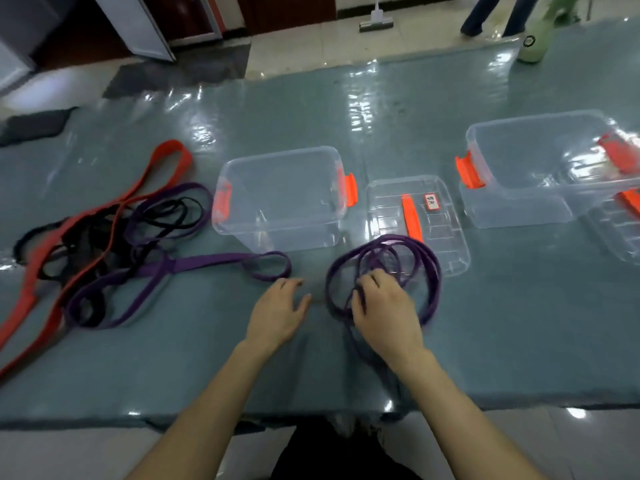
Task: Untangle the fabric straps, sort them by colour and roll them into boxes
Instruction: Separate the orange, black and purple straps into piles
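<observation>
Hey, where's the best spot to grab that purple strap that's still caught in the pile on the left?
Probably its free loop end, lying flat in front of the clear box, clear of the tangle. Come from above with the left hand, which is open beside it, and pinch the loop's near edge.

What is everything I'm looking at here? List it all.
purple coil: one, purple, table centre
tangled straps: count unclear, red, black, purple, table left
left box: one, clear, orange latches, mid-table
right box: one, clear, orange latches, table right
lid: one, clear, orange handle, between boxes
second lid: one, clear, by right box
bottle: one, pale green, far right corner
cloth: one, dark, far left
left hand: one, open, left of coil
right hand: one, gripping the purple coil
</observation>
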`<move>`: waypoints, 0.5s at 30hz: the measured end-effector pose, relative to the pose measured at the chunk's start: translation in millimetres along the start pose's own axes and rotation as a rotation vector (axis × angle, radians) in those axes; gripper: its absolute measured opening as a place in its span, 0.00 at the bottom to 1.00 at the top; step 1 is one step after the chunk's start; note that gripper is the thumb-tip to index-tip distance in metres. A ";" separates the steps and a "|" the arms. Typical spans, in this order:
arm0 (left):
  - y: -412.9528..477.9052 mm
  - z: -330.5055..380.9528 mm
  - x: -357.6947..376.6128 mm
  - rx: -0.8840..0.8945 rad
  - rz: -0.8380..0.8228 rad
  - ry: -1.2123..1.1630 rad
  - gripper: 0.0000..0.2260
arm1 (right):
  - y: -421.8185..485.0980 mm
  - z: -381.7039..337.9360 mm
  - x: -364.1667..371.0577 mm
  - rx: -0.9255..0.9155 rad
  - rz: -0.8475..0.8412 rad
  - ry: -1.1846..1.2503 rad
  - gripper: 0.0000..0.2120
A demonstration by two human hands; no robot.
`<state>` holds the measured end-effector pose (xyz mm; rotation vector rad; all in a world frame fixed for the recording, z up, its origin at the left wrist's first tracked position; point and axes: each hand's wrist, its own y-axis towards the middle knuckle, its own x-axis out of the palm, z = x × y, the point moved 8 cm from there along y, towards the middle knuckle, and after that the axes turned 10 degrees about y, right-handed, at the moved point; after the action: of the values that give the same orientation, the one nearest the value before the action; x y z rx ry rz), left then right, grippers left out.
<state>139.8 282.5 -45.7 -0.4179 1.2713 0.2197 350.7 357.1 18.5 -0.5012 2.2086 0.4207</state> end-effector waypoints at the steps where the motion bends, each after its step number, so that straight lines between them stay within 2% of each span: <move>1: -5.5 -23.9 -3.8 -0.035 -0.003 0.023 0.20 | 3.6 -19.4 18.4 -0.055 -0.063 0.018 0.04; 4: -20.7 -100.6 -14.2 -0.150 -0.037 0.079 0.17 | 8.1 -65.8 78.5 -0.152 -0.238 0.007 0.05; 7: -36.4 -177.9 -30.6 -0.255 -0.021 0.114 0.18 | 14.5 -110.0 137.1 -0.232 -0.401 -0.008 0.11; 11: -49.9 -277.4 -62.6 -0.369 0.098 0.158 0.18 | 39.1 -180.9 193.7 -0.327 -0.460 0.020 0.12; 13: -53.6 -324.5 -76.2 -0.434 0.122 0.178 0.22 | 57.3 -213.0 220.5 -0.316 -0.467 0.037 0.15; 15: -53.8 -366.2 -81.9 -0.473 0.082 0.206 0.34 | 80.7 -240.8 248.6 -0.311 -0.443 0.034 0.22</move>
<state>-184.1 85.4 -43.3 -0.8096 1.4383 0.5640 9.3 264.9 -17.0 -1.1433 1.9932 0.5169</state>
